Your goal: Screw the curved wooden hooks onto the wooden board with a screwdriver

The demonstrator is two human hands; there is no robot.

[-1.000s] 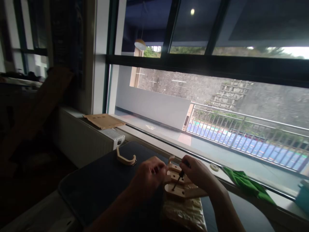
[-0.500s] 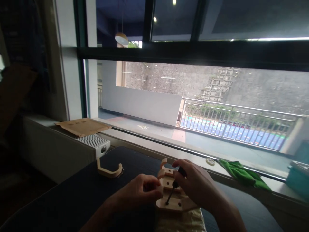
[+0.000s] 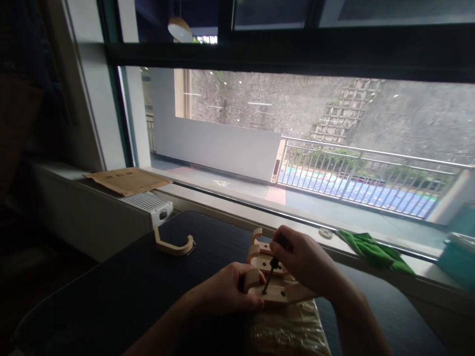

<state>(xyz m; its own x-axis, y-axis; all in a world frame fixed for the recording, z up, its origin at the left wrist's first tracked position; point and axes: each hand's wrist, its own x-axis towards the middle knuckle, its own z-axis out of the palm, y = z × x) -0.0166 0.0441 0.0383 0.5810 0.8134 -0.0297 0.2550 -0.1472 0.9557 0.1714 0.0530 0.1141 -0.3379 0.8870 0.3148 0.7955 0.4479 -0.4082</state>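
Note:
A black-handled screwdriver (image 3: pixel 273 267) is gripped in my right hand (image 3: pixel 306 259), slanting down with its tip at a dark hole in the nearest wooden hook (image 3: pixel 274 294). My left hand (image 3: pixel 228 291) is closed around the curled end of that same hook, thumb and fingers on either side. Two similar wooden hooks stand in a row behind it, the middle one (image 3: pixel 265 264) and the far one (image 3: pixel 257 235), with dark holes in their flat parts. Under the hooks lies a block wrapped in shiny clear film or tape (image 3: pixel 289 329).
Another wooden hook (image 3: pixel 172 247) lies alone on the dark table (image 3: pixel 122 291) at the left. Beyond the table, the window sill holds a roll of tape (image 3: pixel 325 233), a green cloth (image 3: pixel 374 253) and a teal container (image 3: pixel 458 259). A white box-shaped device (image 3: pixel 158 207) and brown cardboard envelope (image 3: pixel 129 181) sit at left.
My left hand has shifted onto the curled end of the nearest hook. The screwdriver stays at its hole in my right hand. The whole view has tilted slightly downward.

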